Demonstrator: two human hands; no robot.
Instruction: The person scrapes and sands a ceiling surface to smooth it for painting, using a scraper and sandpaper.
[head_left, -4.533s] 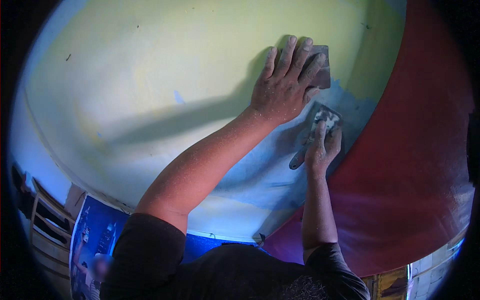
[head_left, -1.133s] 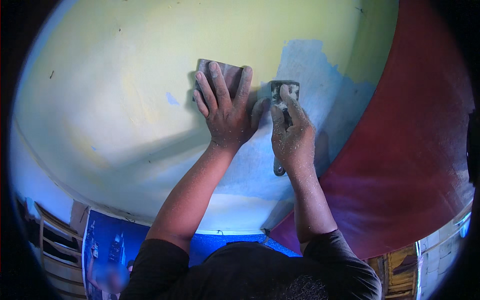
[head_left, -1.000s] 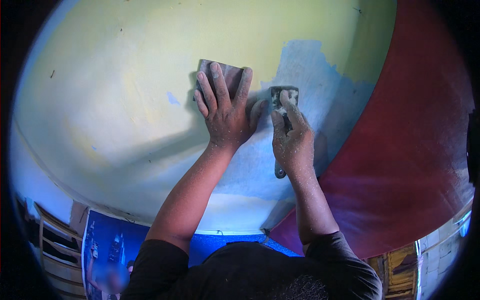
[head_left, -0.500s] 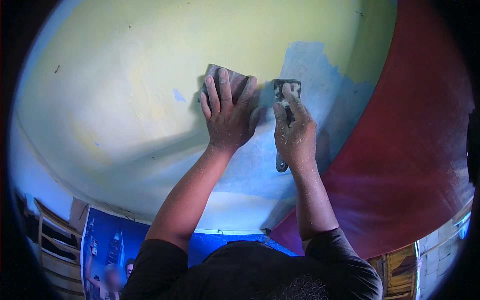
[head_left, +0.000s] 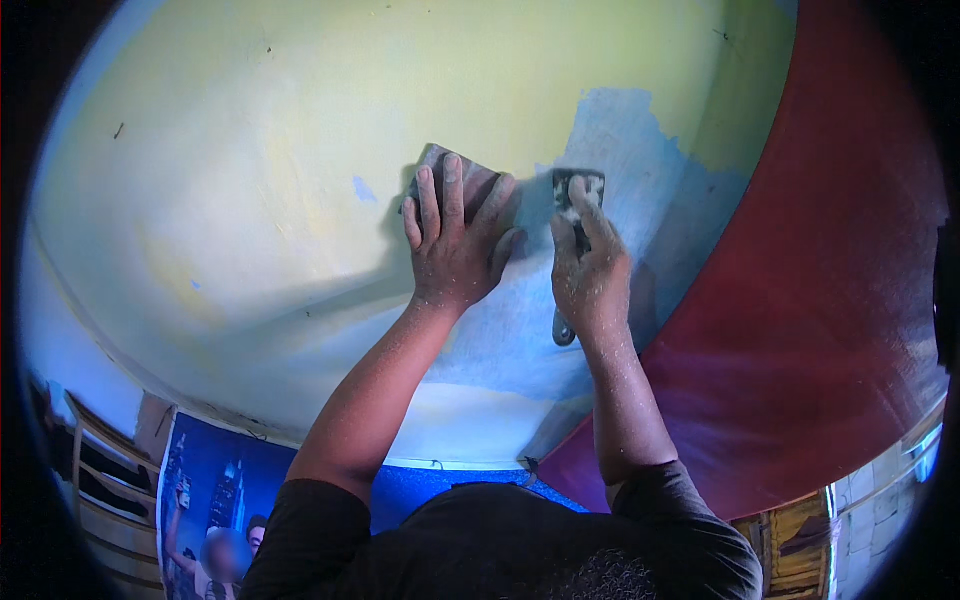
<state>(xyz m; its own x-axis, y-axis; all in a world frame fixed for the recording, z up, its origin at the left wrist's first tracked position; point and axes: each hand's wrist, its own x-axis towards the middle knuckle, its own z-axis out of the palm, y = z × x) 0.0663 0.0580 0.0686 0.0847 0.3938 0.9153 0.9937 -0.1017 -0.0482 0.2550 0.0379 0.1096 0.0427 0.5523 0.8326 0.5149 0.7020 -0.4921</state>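
Against the yellow-and-blue wall surface (head_left: 330, 160) my left hand (head_left: 450, 245) presses a dark brownish rectangular plate (head_left: 475, 178). Its fingers are spread over the plate's face, and the thumb sticks out to the right. I cannot tell whether the plate is sandpaper or a flat spreader. To the right, my right hand (head_left: 597, 275) is closed around a putty knife (head_left: 563, 184), blade upward. The dark blade carries whitish smears, and the handle's end with a hole shows below the hand. Pale dust speckles both hands and forearms.
A bare pale-blue patch (head_left: 625, 125) with ragged edges surrounds the putty knife. A dark red surface (head_left: 800, 320) borders the wall on the right. Below are a blue poster (head_left: 205, 480), slatted wooden shelving (head_left: 110, 480) and brown wooden pieces (head_left: 800, 540).
My left hand and the plate have slid slightly down the wall together. The right hand's putty knife has dipped a little too, its grip unchanged.
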